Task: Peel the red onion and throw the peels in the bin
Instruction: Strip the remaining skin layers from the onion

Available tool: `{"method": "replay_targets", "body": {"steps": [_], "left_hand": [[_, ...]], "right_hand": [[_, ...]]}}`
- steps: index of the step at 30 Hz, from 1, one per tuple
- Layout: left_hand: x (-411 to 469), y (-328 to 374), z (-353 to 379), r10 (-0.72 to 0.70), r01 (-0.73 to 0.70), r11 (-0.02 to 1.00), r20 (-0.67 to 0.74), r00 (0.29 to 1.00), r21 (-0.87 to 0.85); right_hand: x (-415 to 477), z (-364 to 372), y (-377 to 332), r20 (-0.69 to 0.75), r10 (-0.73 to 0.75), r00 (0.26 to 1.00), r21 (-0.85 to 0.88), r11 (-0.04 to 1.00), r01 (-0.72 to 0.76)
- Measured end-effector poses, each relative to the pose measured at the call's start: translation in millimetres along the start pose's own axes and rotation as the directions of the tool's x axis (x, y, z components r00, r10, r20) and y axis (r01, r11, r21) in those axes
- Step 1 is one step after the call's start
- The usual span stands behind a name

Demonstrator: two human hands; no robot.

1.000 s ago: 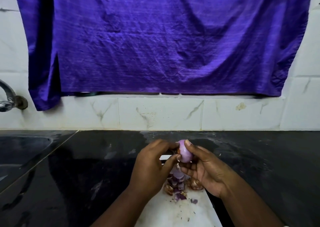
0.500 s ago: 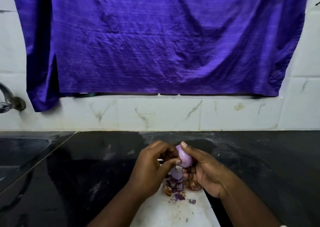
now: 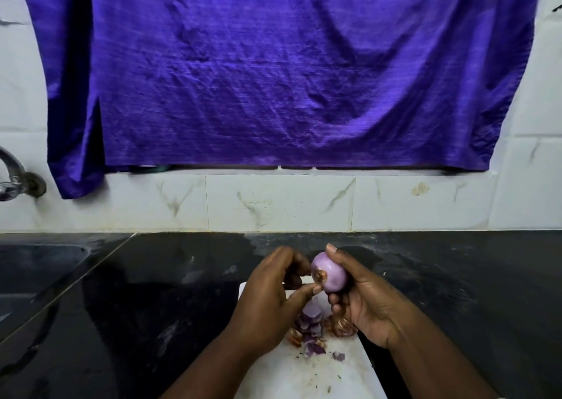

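My right hand (image 3: 362,301) grips a small red onion (image 3: 330,274), its pale purple flesh bare and its brown root end turned toward my left hand. The thumb of my left hand (image 3: 270,301) touches the onion just below the root, and its other fingers are curled beside it. Both hands hover over a white cutting board (image 3: 304,377). A pile of purple and brown onion peels (image 3: 313,328) lies on the board beneath them. No bin is in view.
The board lies on a black stone counter (image 3: 152,307). A sink (image 3: 36,271) and a metal tap (image 3: 12,182) are at the left. White marble tiles and a hanging purple cloth (image 3: 273,73) back the counter.
My right hand has turned the onion so its brown root end faces my left hand. My left thumb has slid to just below the root. The view has shifted slightly.
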State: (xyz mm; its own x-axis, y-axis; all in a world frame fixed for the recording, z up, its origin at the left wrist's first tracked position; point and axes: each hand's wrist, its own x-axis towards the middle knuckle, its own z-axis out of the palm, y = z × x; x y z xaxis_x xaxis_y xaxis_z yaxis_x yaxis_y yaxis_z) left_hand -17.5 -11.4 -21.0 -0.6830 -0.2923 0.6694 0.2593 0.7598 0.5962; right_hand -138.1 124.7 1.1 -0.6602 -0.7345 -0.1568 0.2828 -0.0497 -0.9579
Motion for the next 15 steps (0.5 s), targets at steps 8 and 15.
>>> {"method": "replay_targets", "body": {"steps": [8, 15], "left_hand": [[0.7, -4.5, -0.4, 0.197, -0.190, 0.977, -0.073, 0.978, 0.096], [1.8, -1.7, -1.6, 0.162, -0.162, 0.986, -0.007, 0.987, 0.037]], "right_hand": [[-0.3, 7.5, 4.5, 0.005, 0.032, 0.999, -0.046, 0.998, -0.032], [-4.0, 6.7, 1.7, -0.028, 0.031, 0.999, -0.152, 0.988, -0.035]]}}
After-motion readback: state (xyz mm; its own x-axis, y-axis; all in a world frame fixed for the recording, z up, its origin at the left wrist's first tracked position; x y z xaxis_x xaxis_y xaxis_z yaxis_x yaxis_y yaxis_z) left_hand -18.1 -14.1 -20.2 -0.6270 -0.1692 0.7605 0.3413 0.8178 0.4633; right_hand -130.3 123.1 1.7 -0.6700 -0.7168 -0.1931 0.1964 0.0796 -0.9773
